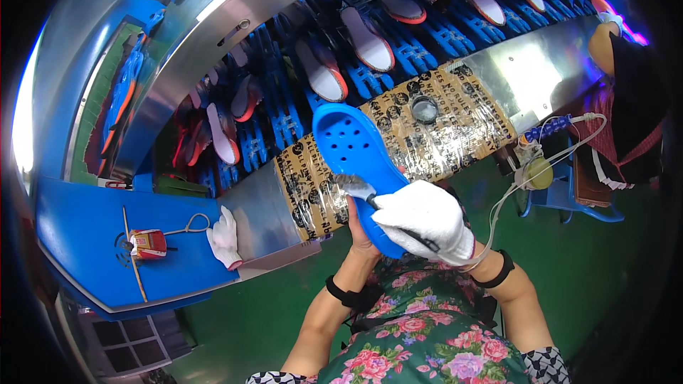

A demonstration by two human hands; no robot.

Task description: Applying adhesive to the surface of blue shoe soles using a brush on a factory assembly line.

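A blue clog [356,139] with several round holes in its toe end lies slantwise in front of me, toe end pointing away. My left hand [361,233], bare, grips it from below along its left side; part of the fingers is hidden under the clog. My right hand [425,222], in a white knit glove, is closed round the dark handle of a brush [356,186]. The brush's greyish bristles rest over the middle of the clog, near its left edge. Whether they touch it I cannot tell.
Beyond my hands runs a metal ledge partly wrapped in printed brown tape [466,117], with a small round container [425,109] on it. Behind it, blue racks hold several pale, red-edged soles [366,43]. At left, a blue table [78,242] bears a white glove [224,238]. Another person's arm [603,46] is at right.
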